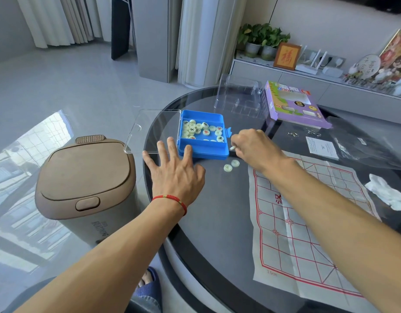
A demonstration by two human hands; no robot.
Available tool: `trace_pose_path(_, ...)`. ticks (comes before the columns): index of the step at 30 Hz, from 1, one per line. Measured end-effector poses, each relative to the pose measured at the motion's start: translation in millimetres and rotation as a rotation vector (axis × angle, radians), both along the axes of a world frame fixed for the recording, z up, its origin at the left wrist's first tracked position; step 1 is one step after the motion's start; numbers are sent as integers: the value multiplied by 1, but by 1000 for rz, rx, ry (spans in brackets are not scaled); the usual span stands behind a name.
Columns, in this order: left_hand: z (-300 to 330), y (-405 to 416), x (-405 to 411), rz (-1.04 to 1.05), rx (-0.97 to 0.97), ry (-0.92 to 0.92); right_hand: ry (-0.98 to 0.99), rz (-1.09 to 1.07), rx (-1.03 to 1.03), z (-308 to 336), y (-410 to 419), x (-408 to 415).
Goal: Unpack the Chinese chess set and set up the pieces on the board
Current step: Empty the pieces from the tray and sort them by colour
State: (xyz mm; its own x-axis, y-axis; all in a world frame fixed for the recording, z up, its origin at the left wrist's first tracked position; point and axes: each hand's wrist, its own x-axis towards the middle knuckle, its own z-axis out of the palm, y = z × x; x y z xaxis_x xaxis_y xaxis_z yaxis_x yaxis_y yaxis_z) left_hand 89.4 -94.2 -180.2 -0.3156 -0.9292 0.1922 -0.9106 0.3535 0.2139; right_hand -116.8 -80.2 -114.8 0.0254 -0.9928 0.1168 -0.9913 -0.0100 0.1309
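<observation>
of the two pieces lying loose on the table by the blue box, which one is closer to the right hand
The upper-right loose piece, just below the right hand. The other loose piece lies down-left of it, farther from the hand.

bright even daylight, soft shadows. window glare reflected on the glossy floor point(32, 154) at left and a sheen on the glass table point(217, 211) top. wide-angle bending at edges, curtains point(59, 19) lean. sharp centre, slight softness on the far shelf point(330, 73).

brown bin point(86, 177), potted plants point(261, 40), crumpled tissue point(385, 192)
</observation>
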Motion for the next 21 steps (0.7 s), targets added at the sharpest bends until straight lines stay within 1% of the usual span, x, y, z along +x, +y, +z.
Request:
trace_pose_path(3,0,0,0,-2,5,-4,76,45,20,-6,2,4)
trace_pose_path(5,1,0,0,-3,7,-4,90,48,44,-8,3,2)
trace_pose_path(10,2,1,0,-5,4,0,179,76,192,-2,7,2)
trace_pose_path(12,1,1,0,-7,5,2,200,84,211,1,9,2)
trace_pose_path(14,1,0,0,-4,1,0,141,58,125,9,5,1)
trace_pose_path(15,1,0,-1,-3,-1,-1,73,41,43,13,0,0)
trace_pose_path(17,1,0,-1,-1,-5,0,-137,-13,-84,23,-15,4)
trace_pose_path(18,1,0,-1,-1,-4,0,-239,-47,-90,27,-23,8)
trace_pose_path(19,1,1,-1,-1,-4,-1,-299,-73,-57,29,-31,11)
trace_pose_path(21,1,1,-1,-1,-6,-2,-295,-106,72,30,-47,16)
